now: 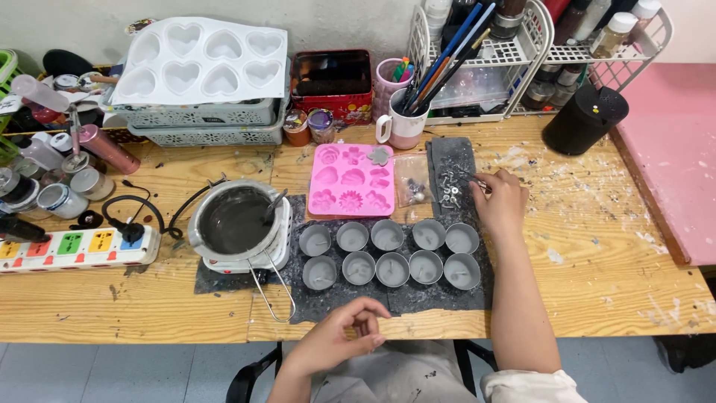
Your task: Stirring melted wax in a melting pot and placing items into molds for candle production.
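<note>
Right hand (pixel 498 201) reaches far, fingers pinched narrow over small metal wick tabs (pixel 450 186) on a dark mat (pixel 447 160). Left hand (pixel 339 336) (fingers curled, apparently empty) rests near the grey cups (pixel 388 250).

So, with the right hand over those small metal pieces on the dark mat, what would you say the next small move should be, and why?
Probably pinch one of the small metal pieces with the right hand and lift it clear. Its fingertips already rest at the pile, and the ten small round cups stand just below. The left hand waits at the table edge, curled, seemingly empty.
</note>
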